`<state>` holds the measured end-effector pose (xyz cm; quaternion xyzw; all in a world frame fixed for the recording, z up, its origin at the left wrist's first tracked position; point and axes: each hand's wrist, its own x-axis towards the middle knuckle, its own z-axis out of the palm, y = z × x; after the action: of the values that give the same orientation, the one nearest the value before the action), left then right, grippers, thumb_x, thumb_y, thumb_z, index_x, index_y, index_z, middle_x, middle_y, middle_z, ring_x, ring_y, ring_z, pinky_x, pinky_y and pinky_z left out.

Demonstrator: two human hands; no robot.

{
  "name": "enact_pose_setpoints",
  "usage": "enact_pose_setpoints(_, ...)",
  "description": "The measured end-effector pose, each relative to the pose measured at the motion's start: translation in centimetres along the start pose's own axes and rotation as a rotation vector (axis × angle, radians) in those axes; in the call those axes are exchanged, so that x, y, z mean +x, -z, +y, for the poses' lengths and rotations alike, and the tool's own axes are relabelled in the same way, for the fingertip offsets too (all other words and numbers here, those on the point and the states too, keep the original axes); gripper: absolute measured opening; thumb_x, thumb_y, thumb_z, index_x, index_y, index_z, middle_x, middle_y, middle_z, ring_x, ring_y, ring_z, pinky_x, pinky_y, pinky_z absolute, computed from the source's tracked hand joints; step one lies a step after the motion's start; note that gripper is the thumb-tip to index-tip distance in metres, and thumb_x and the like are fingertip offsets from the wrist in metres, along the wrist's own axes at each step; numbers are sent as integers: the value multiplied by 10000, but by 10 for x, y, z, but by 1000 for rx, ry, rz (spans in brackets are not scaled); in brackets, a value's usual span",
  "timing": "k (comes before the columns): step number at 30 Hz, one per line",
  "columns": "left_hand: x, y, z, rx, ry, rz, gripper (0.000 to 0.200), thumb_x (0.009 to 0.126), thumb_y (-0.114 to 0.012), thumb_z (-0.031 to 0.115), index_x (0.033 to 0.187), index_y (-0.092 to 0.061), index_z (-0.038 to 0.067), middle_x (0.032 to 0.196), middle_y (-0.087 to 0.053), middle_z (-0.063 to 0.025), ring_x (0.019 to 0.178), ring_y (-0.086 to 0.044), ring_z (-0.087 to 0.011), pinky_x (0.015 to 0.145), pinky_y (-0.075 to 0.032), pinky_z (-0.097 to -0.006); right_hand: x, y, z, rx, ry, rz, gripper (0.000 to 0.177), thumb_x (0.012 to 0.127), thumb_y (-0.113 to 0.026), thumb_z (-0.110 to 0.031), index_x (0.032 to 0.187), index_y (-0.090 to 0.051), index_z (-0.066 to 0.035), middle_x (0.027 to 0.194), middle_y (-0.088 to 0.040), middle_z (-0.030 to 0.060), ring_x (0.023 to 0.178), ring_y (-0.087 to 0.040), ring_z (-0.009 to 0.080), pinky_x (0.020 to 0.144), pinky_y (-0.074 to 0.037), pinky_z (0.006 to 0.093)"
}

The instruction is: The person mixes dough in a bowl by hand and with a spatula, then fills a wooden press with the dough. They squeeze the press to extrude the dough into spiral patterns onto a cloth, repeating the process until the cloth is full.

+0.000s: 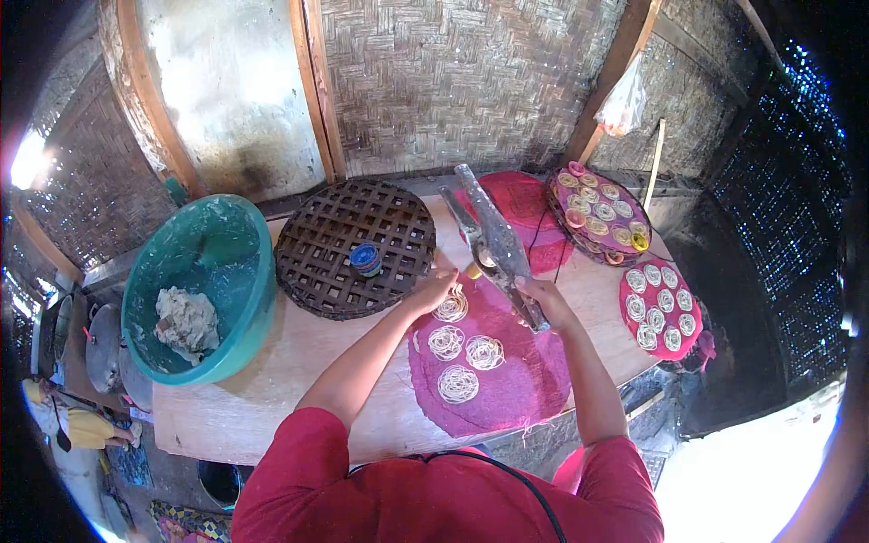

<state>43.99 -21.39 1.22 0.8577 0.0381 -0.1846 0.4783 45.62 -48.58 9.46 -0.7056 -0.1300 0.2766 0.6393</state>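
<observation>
The press [496, 228], grey and smeared, is tilted above the far part of the pink cloth [534, 362], your landmark here. Your right hand [541, 300] has its fingers clenched around the press's lower end. Your left hand [436, 291] is bent beside the nozzle [472, 271], close to the topmost coil [451, 308]; whether its fingers pinch a strand or merely touch, you cannot tell from this view.

Three more coils [458, 385] lie nearer you on the cloth, closely spaced. If your right grasp slips, the press could drop and flatten the topmost coil; if your left fingers catch a loose strand, they could drag its loops into the neighbouring coils. The cloth's near side lies by the worktop [299, 418] edge—a brush from your shirt could ruck it and shift the coils.

Left of the cloth sits a dark lattice tray [308, 237] bearing a blue container [366, 261], and beyond that tray a green basin [256, 312] holds dough [188, 324]. Behind the cloth is a red cloth [518, 201]. To its far right, a round tray [590, 247] carries coils, with a smaller coil-laden cloth [641, 306] before it. That one reaches the worktop's edge—a snag from your right arm could pull it off.
</observation>
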Motion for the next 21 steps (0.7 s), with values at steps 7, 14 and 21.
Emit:
enact_pose_setpoints(7,-63,-12,-6,872,-327,304,738,845,-529,592,1287,-534,1,1515,-260,-98,1255,-370,-371,1029,-295,-474,-18,-3,-3,12,27,32,376,890,-579,-364,906,-591,11,702,-624,104,549,-595,164,491,-483,296)
enact_pose_setpoints(14,-63,-14,-19,1046,-497,397,879,822,-531,632,1421,-341,17,1517,-261,-109,1342,-292,-331,1092,-216,-515,-48,1,-7,-37,78,53,362,893,-577,-369,901,-586,-7,689,-606,72,545,-571,137,483,-464,278)
enact_pose_setpoints(21,-50,52,133,-713,-423,433,1029,795,-698,499,1494,-73,76,1441,-302,-273,1257,-420,-351,1057,-299,-553,-86,-13,-26,-269,145,64,393,894,-592,-402,946,-591,-12,693,-582,41,563,-540,109,497,-430,265)
